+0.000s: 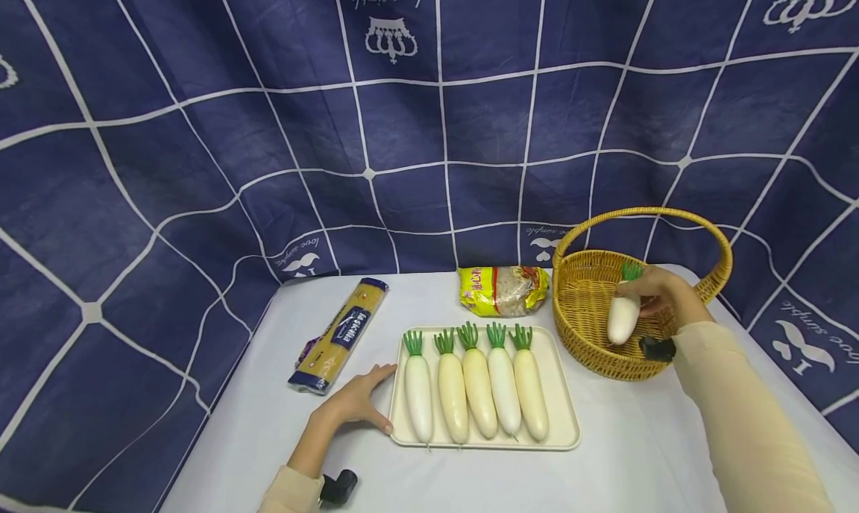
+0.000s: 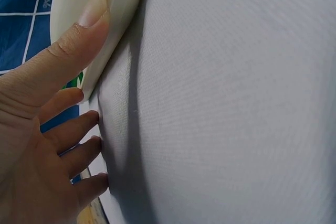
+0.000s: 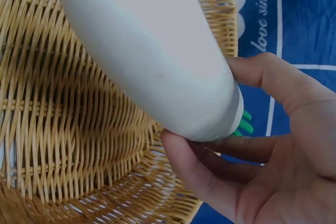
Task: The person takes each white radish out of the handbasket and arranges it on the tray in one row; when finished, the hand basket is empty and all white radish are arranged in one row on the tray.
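My right hand (image 1: 654, 288) grips a white radish (image 1: 623, 319) near its green top, over the inside of a wicker basket (image 1: 584, 341). In the right wrist view, thumb and fingers pinch the upper end of the radish (image 3: 152, 51), and its body hangs above the woven basket wall (image 3: 79, 129). My left hand (image 1: 359, 403) rests at the left edge of a cream tray (image 1: 564, 435), fingers spread. The left wrist view has the thumb on the tray's rim (image 2: 118, 19) and the other fingertips beside it. Several white and pale-yellow radishes (image 1: 479, 394) lie side by side on the tray.
A pack of spaghetti (image 1: 341, 334) lies left of the tray. Behind the tray is a yellow bag with a clear window (image 1: 503, 291). The basket's tall arched handle (image 1: 644, 212) rises over its opening. A blue checked curtain (image 1: 403, 125) hangs along the table's back and sides.
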`<state>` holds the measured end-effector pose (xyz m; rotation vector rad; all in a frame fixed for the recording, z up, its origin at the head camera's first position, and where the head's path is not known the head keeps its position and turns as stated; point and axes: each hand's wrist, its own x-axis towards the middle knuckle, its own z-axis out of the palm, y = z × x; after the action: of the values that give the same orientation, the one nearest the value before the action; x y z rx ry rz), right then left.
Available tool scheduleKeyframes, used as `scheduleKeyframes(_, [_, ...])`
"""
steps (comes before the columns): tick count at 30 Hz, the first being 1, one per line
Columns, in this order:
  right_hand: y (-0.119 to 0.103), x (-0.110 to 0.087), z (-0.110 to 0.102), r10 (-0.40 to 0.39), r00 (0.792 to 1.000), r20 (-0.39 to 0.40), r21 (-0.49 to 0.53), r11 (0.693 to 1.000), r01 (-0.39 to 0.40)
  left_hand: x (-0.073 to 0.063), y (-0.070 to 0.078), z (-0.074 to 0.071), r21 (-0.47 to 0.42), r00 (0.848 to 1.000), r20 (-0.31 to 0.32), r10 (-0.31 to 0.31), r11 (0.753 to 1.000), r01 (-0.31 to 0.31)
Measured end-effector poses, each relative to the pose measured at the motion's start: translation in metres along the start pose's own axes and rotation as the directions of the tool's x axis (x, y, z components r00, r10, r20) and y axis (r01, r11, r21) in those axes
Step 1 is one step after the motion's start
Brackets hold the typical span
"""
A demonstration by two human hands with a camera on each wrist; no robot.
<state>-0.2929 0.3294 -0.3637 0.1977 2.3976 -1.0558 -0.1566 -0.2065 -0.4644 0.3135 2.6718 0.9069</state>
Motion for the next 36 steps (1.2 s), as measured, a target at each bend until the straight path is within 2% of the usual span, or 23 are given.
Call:
scheduleKeyframes(6, [-0.003,-0.006,0.004,-0.082,0.995,-0.061,-0.066,0.995,0.078,-0.002,0.001,0.001,-0.002,1.0,-0.003,-0.004,1.0,0.004])
scheduleKeyframes(20, [-0.013,-0.031,0.012,-0.256,0.96,-0.113,-0.085,0.965,0.248,-0.003,0.002,0.0,-0.002,1.0,-0.006,0.005,1.0,-0.005])
scheduleKeyframes(29, [-0.015,-0.043,0.022,-0.301,0.941,-0.156,-0.141,0.95,0.28,-0.002,0.002,0.001,0.003,1.0,-0.005,-0.009,1.0,0.009])
scheduleKeyframes(36, [-0.018,-0.053,0.033,-0.363,0.919,-0.154,-0.125,0.93,0.346,-0.001,0.001,0.001,0.006,1.0,-0.01,-0.007,1.0,0.008])
